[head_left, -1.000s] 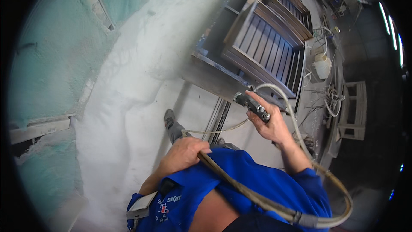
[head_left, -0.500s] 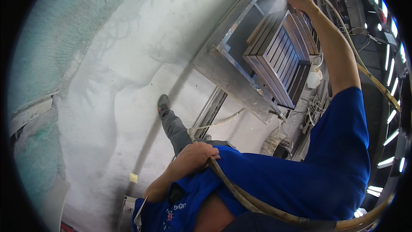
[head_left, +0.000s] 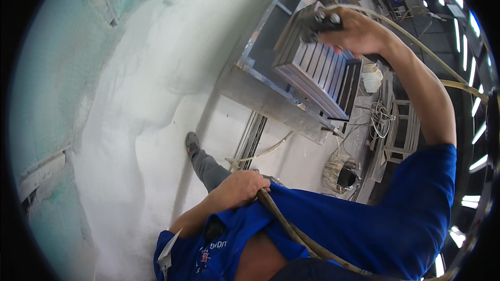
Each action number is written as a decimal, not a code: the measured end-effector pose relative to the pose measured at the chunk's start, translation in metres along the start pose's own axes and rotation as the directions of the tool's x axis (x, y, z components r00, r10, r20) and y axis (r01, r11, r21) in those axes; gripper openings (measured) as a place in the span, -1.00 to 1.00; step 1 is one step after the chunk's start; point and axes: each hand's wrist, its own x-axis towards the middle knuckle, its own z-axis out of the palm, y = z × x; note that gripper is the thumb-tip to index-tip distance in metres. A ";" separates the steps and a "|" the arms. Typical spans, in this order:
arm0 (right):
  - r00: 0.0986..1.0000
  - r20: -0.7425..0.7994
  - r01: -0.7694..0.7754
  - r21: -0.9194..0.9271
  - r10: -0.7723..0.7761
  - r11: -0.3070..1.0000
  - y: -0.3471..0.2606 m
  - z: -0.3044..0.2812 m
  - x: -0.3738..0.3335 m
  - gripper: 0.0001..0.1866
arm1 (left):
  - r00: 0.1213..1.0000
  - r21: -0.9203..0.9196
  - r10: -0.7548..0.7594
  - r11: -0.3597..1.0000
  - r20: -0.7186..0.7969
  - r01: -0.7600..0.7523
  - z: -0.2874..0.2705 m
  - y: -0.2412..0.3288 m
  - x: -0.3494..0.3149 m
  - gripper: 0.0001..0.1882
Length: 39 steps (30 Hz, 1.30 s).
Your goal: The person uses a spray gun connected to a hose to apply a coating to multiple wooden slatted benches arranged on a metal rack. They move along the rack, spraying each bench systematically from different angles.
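Note:
My right hand (head_left: 357, 31), arm stretched out, is closed around a dark spray gun (head_left: 314, 23), slightly smeared by motion. Below it stands a slatted wooden piece of furniture (head_left: 310, 86), grey-brown and box-like; the gun and hand cover its upper part. It rests on a large grey metal stand (head_left: 250, 91). A thin pale hose (head_left: 411, 36) runs from near the gun back over my right arm. Close to my waist, my left hand (head_left: 240, 187) is wrapped around a thicker tan hose (head_left: 278, 216), which passes across my blue shirt.
A teal, dust-coated wall (head_left: 52, 99) rises at left beside the whitened floor (head_left: 120, 177). Floor rails (head_left: 252, 138) run near my shoe (head_left: 192, 143). Right of the stand are a whitish container (head_left: 372, 78), coiled cable (head_left: 381, 117), a round bundle (head_left: 333, 174) and a slatted frame (head_left: 403, 130).
My right hand has brought the spray gun back from the far end of the stand, nearer and leftward over the slatted furniture. My left hand keeps its hold on the hose. The view has shifted slightly.

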 end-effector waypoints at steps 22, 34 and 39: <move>0.884 -0.429 0.466 0.830 -0.185 0.305 0.342 0.264 -0.363 -0.33 | 0.806 0.378 -0.515 0.712 -0.291 0.591 0.302 0.188 0.177 -0.76; 0.918 -0.295 0.323 0.944 0.265 -0.069 0.433 0.530 -0.547 -0.37 | 0.715 0.322 -0.438 0.678 -0.545 0.661 0.460 0.121 0.160 -0.72; 0.918 -0.270 0.272 0.962 0.291 0.035 0.455 0.588 -0.584 -0.36 | 0.605 0.307 -0.503 0.553 -0.618 0.774 0.542 0.121 0.121 -0.61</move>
